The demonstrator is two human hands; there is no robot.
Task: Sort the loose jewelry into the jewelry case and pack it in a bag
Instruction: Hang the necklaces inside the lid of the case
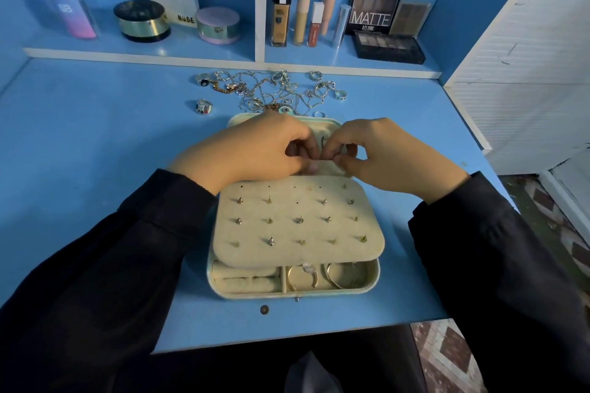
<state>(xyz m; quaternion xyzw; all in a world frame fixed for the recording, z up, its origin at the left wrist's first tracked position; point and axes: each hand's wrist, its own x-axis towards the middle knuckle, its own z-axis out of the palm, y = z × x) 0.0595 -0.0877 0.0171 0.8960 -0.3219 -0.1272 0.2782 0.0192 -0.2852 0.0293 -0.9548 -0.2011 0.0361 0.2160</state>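
Over the open jewelry case's (pixel 375 277) far half, your left hand (pixel 255 150) and right hand (pixel 394 156) pinch a small piece (pixel 323 144) with curled fingers (pixel 298 141); studs (pixel 298 219) and bangles (pixel 339 276) are stowed, while most loose jewelry (pixel 271 89) beyond waits unsorted.

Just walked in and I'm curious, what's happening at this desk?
A person is sorting jewelry. The left hand and right hand pinch a small item, too small to identify, over the lid of the open jewelry case. The earring panel already holds studs, bangles lie in the front compartment, and a loose jewelry pile waits behind it.
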